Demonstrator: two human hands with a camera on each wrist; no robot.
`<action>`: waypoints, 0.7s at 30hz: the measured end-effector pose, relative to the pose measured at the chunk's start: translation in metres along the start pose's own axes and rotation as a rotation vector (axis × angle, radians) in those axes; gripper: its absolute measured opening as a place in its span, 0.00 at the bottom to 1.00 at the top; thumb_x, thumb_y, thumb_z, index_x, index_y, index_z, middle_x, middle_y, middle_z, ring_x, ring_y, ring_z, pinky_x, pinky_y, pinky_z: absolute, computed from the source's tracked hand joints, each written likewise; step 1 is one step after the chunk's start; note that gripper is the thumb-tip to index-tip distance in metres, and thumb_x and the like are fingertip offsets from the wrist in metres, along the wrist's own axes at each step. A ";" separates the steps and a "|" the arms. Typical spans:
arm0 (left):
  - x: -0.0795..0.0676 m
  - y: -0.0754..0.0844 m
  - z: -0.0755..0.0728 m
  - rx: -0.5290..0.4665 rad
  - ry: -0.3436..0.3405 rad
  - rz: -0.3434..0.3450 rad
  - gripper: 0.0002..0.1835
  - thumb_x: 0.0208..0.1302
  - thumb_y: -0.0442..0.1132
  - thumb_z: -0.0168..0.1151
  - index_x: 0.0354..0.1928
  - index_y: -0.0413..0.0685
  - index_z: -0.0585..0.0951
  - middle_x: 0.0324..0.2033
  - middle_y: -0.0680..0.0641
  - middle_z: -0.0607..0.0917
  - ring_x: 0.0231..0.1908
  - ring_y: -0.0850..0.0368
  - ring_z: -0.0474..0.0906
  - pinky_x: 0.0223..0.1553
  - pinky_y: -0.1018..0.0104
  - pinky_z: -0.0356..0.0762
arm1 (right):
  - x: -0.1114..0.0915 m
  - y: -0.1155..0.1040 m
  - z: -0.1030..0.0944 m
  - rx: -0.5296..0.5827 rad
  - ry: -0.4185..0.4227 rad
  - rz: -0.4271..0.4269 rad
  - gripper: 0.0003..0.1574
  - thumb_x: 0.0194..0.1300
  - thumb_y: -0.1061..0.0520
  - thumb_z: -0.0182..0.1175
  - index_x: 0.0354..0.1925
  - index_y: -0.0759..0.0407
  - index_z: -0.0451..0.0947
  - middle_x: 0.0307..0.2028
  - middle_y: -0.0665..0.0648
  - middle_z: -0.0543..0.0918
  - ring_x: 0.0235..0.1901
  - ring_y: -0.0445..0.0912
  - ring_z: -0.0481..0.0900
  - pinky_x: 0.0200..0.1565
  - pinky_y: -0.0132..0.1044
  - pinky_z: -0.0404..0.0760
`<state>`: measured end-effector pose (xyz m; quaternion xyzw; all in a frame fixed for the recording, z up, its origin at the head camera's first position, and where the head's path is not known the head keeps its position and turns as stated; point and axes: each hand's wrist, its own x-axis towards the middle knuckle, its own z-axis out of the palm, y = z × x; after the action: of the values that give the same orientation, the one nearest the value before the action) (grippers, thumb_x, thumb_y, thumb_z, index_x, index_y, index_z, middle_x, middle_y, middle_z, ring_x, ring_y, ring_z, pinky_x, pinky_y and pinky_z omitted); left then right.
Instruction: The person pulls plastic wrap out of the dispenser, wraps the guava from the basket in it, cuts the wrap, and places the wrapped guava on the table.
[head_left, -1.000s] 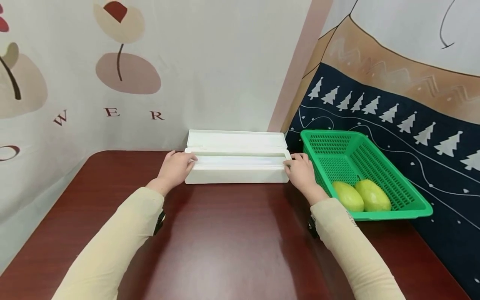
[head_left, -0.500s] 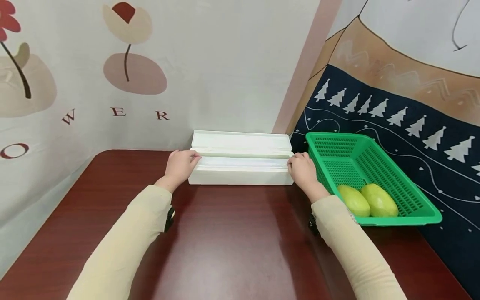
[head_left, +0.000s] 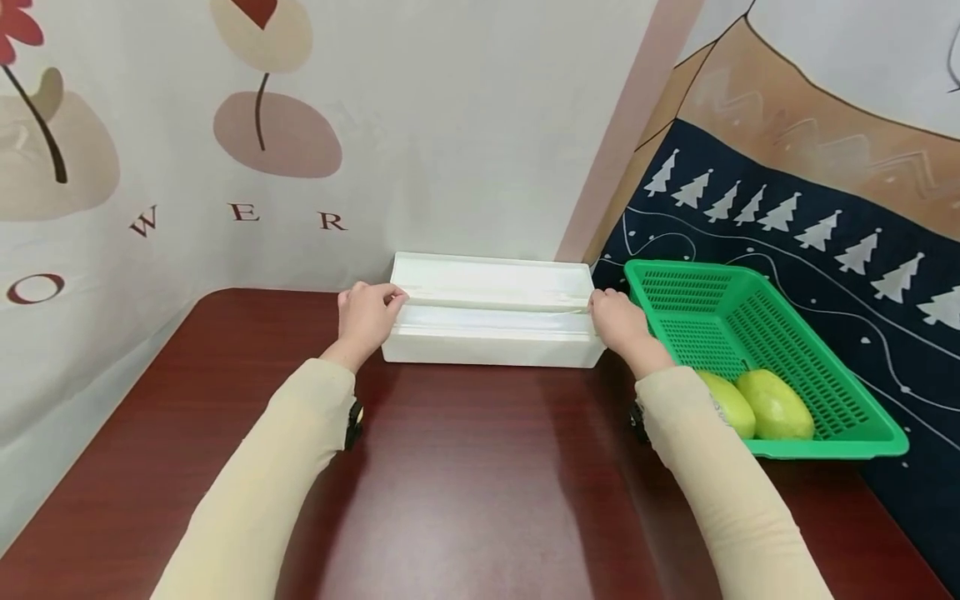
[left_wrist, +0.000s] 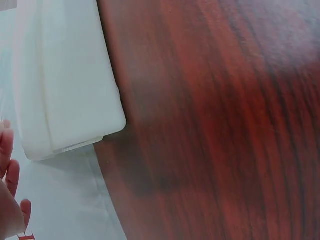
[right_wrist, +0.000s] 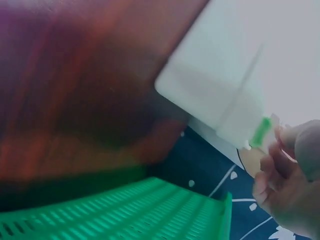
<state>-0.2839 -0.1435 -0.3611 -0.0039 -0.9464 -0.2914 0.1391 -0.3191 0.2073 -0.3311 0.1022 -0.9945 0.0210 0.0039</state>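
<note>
"Head view: what is between the two hands?"

"One long white box (head_left: 487, 348), at the back of the brown table (head_left: 480, 467), near the pale wall (head_left: 465, 167). Its lid (head_left: 491, 275) is open at the back side, and clear film (head_left: 495, 319) shows along the opening."

"And how is the left hand (head_left: 365, 317)?"

"It is at the left end of the box, with thumb and forefinger brought together. They pinch, as it seems to me, the edge of the film."

"Is the right hand (head_left: 618, 321) the same?"

"Yes, at the right end. The right wrist view shows its fingers bent and pinching, although the film there is blurred."

"What stands beside it?"

"A green basket (head_left: 825, 450), with two yellow-green fruits (head_left: 776, 406) side by side. The right sleeve (head_left: 727, 475) partly covers one of them."
</note>
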 end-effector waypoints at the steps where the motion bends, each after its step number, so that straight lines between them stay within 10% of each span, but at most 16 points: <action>1: 0.001 0.002 0.000 -0.020 -0.003 -0.019 0.14 0.69 0.45 0.51 0.45 0.46 0.83 0.33 0.43 0.87 0.48 0.44 0.73 0.60 0.45 0.55 | 0.002 0.001 -0.002 0.008 -0.020 0.003 0.14 0.73 0.61 0.39 0.46 0.68 0.69 0.38 0.65 0.76 0.38 0.55 0.74 0.38 0.46 0.77; 11: 0.007 0.018 -0.007 -0.393 -0.115 -0.301 0.18 0.69 0.45 0.49 0.50 0.42 0.81 0.45 0.41 0.85 0.39 0.51 0.76 0.34 0.68 0.69 | 0.012 0.002 -0.008 0.354 0.005 0.168 0.16 0.73 0.57 0.38 0.43 0.64 0.71 0.42 0.64 0.82 0.36 0.52 0.76 0.33 0.36 0.70; 16: 0.009 0.023 -0.011 -0.406 -0.130 -0.387 0.27 0.69 0.56 0.45 0.49 0.40 0.81 0.45 0.40 0.85 0.48 0.50 0.80 0.49 0.61 0.73 | 0.013 -0.002 -0.005 0.545 0.054 0.303 0.19 0.71 0.51 0.44 0.43 0.64 0.75 0.43 0.64 0.84 0.30 0.47 0.78 0.31 0.33 0.69; 21: 0.010 0.028 -0.013 -0.388 -0.098 -0.449 0.18 0.65 0.46 0.54 0.45 0.39 0.83 0.40 0.41 0.87 0.43 0.51 0.79 0.40 0.66 0.72 | 0.017 -0.003 -0.002 0.709 0.096 0.411 0.17 0.68 0.53 0.53 0.43 0.66 0.78 0.42 0.64 0.85 0.20 0.38 0.76 0.28 0.28 0.70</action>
<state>-0.2874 -0.1280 -0.3322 0.1650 -0.8558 -0.4898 0.0219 -0.3350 0.2006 -0.3285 -0.1049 -0.9241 0.3673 0.0105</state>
